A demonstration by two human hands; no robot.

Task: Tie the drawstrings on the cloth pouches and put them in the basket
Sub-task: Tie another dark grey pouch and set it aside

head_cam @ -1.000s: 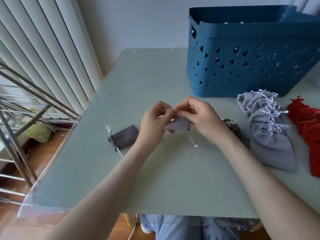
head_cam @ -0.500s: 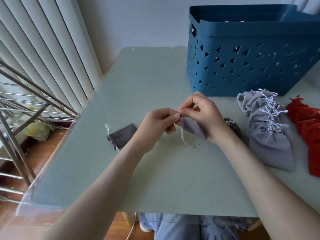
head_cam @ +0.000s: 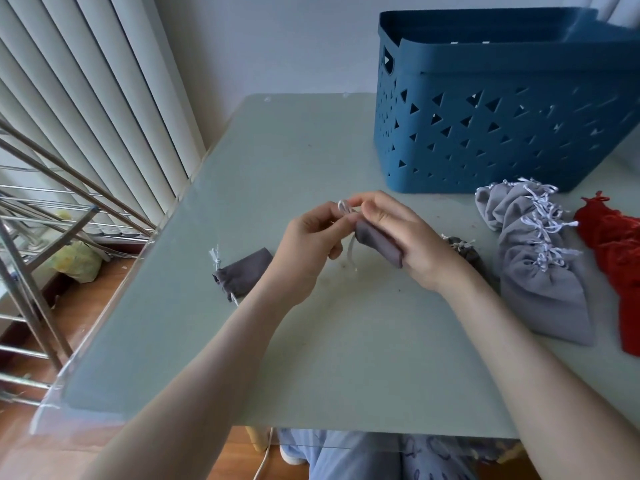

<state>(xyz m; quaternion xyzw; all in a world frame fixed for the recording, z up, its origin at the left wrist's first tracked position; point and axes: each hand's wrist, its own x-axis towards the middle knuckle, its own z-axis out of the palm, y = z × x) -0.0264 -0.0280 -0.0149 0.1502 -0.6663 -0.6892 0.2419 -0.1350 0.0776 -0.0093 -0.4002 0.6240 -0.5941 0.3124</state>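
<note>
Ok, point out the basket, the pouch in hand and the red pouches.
basket point(head_cam: 485, 133): head view, front wall.
pouch in hand point(head_cam: 378, 241): head view, grey cloth.
red pouches point(head_cam: 616, 251): head view, upper cloth.

Table point(head_cam: 311, 358): basket point(head_cam: 485, 133) stood at its far right. Held pouch point(head_cam: 379, 242) was mid-table, between left hand point(head_cam: 308, 237) and right hand point(head_cam: 405, 233). Lone pouch point(head_cam: 242, 271) lay left of the hands. Small pouch point(head_cam: 465, 249) lay just right of them. Pouch stack point(head_cam: 533, 271) lay before the basket, with edge pouches point(head_cam: 620, 251) to its right. Drying rack point(head_cam: 31, 237) stood left of the table.
</note>
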